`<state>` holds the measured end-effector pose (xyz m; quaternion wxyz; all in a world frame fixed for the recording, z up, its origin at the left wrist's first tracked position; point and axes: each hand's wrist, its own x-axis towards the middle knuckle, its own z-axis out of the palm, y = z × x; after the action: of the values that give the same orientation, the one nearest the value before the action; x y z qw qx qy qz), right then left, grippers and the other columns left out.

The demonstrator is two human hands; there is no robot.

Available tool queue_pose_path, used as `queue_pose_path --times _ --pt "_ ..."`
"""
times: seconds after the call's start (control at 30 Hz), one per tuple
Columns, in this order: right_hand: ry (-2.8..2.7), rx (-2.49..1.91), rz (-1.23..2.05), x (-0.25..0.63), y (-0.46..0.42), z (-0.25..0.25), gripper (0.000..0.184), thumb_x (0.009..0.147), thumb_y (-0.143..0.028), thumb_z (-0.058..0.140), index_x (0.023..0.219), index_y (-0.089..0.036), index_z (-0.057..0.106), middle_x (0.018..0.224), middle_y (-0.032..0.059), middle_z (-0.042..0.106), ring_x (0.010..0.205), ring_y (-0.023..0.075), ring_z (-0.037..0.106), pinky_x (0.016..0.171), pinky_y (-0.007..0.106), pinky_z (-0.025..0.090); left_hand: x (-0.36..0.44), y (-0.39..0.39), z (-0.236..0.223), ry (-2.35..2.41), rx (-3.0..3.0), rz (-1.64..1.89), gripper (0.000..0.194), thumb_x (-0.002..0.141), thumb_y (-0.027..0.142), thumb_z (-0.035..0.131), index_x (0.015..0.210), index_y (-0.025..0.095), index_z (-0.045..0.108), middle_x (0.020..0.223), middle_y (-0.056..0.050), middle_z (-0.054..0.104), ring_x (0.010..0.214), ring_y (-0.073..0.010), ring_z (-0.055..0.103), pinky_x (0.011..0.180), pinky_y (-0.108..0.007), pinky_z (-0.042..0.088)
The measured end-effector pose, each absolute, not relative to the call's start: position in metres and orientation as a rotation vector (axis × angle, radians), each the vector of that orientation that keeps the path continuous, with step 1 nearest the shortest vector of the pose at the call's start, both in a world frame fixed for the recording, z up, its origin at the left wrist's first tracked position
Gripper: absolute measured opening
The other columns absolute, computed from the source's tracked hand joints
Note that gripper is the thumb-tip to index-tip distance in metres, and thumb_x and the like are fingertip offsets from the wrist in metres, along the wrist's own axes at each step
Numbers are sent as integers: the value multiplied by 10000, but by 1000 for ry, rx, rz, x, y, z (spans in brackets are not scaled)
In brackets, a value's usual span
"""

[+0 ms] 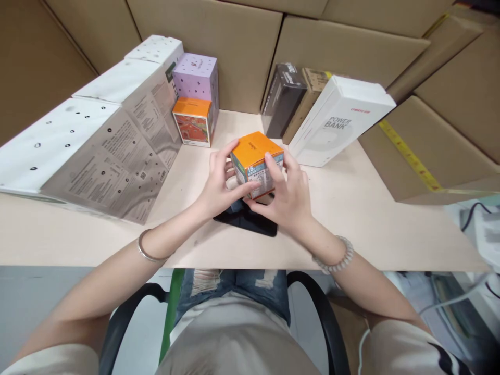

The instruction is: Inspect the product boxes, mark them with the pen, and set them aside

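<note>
Between both hands, above the middle of the table, is a small orange-topped box (258, 150) with printed white and green sides. My left hand (219, 183) grips its left side, thumb across the front face. My right hand (291, 194) holds the right side, with a finger on the top edge and the thumb below. Beneath the box lies a black phone-like slab (250, 219), partly covered by my hands. A similar orange box (194, 122) stands at the back left, in front of a purple box (197, 78).
Large white spotted boxes (105, 135) line the left side. At back right stand a dark box (283, 99), a brown box (308, 99) and a white power bank box (341, 122). Cardboard panels (211, 47) wall the back. Cables (455, 297) hang at the right.
</note>
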<state>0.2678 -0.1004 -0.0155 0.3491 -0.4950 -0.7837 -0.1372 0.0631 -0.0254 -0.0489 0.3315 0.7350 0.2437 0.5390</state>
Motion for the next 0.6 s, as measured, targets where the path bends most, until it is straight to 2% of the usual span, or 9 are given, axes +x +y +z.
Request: queue_pose_path --times 0.07,0.17,0.3,0.43,0.6 --pt "-2009 -1269 -321 263 -101 -18 1062 916 -531 752 1749 -366 115 1584 196 424 1370 414 568 982 606 636 64 -28 -49 612 1908 1385 1019 824 658 910 1662 470 362 1596 -111 416 1317 -313 683 1056 -441 676" --pt "-1963 -1352 -257 262 -98 -18 1082 885 -473 771 1757 -319 149 1432 180 462 1277 383 582 926 567 667 62 -28 -47 635 1942 1367 1009 857 665 876 1687 455 343 1561 -117 443 1366 -324 650 1150 -486 625" --pt "-1894 -1569 -206 274 -79 -15 1036 885 -514 773 1725 -249 227 1484 205 429 1362 412 547 1026 605 626 56 -26 -45 758 2025 1374 847 989 667 720 1695 383 347 1556 -140 472 1445 -337 573 1258 -576 508" --pt "-1808 -1772 -283 287 -47 -15 898 927 -453 716 1663 -205 266 1543 243 394 1380 434 557 1021 627 596 53 -23 -45 845 2000 1408 736 1028 674 652 1643 358 400 1559 -141 445 1381 -307 597 1185 -534 546" --pt "-1811 -1917 -474 291 -24 -19 794 916 -427 710 1571 -112 392 1395 266 554 1286 447 581 1059 696 508 55 -26 -44 905 1958 1403 694 1031 685 634 1599 339 436 1468 -129 452 1330 -298 622 1114 -510 576"
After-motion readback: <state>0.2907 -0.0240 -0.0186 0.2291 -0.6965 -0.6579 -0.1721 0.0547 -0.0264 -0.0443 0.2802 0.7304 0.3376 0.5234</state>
